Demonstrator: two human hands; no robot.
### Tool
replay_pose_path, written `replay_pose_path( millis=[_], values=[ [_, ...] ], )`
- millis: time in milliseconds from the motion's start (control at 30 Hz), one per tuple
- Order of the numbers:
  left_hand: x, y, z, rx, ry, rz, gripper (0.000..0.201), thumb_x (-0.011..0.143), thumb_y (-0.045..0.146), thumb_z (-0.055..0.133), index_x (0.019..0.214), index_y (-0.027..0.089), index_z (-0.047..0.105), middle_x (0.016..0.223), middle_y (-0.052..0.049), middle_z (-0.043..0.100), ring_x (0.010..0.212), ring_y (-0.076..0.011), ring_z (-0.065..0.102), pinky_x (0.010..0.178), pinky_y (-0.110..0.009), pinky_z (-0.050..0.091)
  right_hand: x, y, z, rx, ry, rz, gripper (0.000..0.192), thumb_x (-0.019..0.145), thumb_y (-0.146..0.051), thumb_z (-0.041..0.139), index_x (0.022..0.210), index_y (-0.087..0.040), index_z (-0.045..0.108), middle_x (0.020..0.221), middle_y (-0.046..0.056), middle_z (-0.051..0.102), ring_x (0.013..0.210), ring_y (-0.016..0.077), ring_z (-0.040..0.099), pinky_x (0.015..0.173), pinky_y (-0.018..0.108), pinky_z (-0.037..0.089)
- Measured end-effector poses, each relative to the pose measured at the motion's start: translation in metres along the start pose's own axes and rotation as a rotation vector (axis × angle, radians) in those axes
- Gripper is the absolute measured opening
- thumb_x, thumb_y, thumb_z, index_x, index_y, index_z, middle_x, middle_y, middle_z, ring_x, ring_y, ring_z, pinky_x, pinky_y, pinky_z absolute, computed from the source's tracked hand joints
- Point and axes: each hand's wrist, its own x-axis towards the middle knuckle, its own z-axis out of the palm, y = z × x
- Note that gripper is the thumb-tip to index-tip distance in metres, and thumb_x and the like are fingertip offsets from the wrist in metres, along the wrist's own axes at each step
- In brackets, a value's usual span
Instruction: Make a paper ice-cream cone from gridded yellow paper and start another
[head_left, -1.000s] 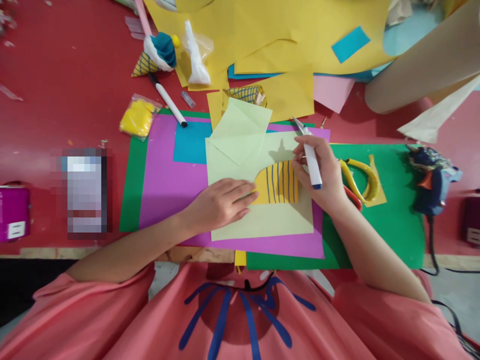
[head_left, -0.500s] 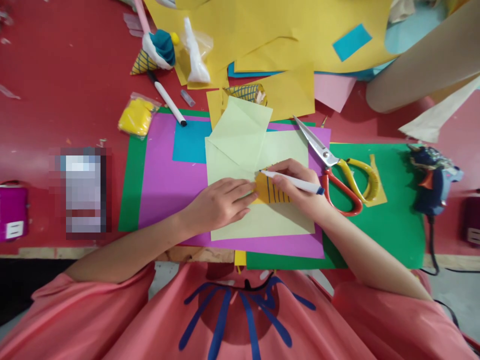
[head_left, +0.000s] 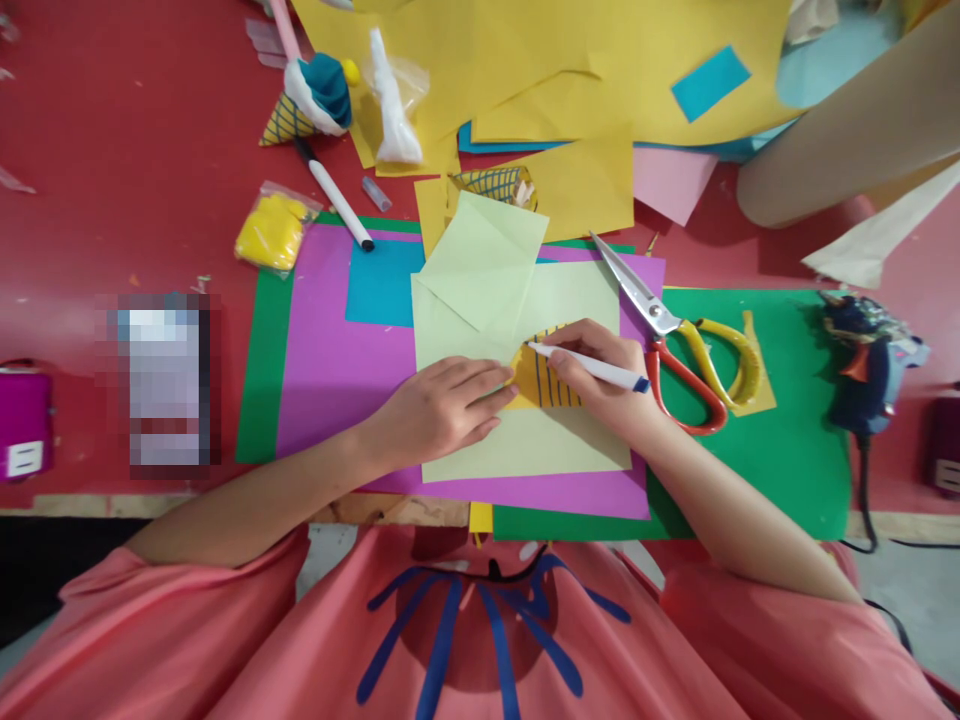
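A white marker with a blue end is pinched in my right hand. Its tip points at a small orange-yellow paper piece that bears several dark parallel lines; part of it is hidden under my right hand. My left hand lies flat, fingers stretched, with its fingertips at the left edge of that piece. Beneath both hands is a pale green sheet, over a purple sheet. Another pale green paper lies just above my fingers.
Scissors with red and yellow handles lie right of my right hand. A glue gun rests further right, near a large tube. A paper cone, a second marker and a yellow clay packet are at the upper left.
The marker tip has moved slightly right, away from the left edge of the lined piece. My left hand has stayed in nearly the same place.
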Motion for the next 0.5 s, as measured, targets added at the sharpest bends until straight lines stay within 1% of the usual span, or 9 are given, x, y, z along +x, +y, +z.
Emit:
replay_pose_path(
  millis=[167,333,500],
  values=[
    [0.0006,0.0005,-0.0002,0.006,0.0,0.002,0.027,0.09,0.018,0.055,0.116,0.014,0.061,0.118,-0.011,0.067,0.111,-0.0231,0.062,0.091,-0.038,0.053,-0.0002,-0.0012,0.0009,0.003,-0.009,0.004,0.009,0.083,-0.021,0.056,0.086,-0.017,0.063,0.074,0.002,0.066,0.065,0.0129,0.06,0.059,0.027,0.045],
    [0.0014,0.0007,-0.0012,0.013,0.007,0.005,0.025,0.09,0.018,0.055,0.114,0.013,0.062,0.117,-0.011,0.068,0.11,-0.0229,0.062,0.09,-0.038,0.053,0.0005,-0.0029,0.0006,0.014,-0.018,0.003,0.007,0.082,-0.02,0.055,0.08,-0.018,0.062,0.072,0.002,0.065,0.063,0.0126,0.058,0.057,0.027,0.043],
    [0.0014,0.0002,-0.0008,0.009,0.0,0.006,0.025,0.09,0.018,0.055,0.114,0.013,0.062,0.118,-0.011,0.067,0.11,-0.0236,0.062,0.09,-0.039,0.053,0.0002,-0.0033,-0.0002,0.023,-0.043,-0.011,0.01,0.082,-0.018,0.054,0.075,-0.017,0.061,0.069,0.002,0.063,0.06,0.0117,0.055,0.055,0.025,0.041]
  ],
)
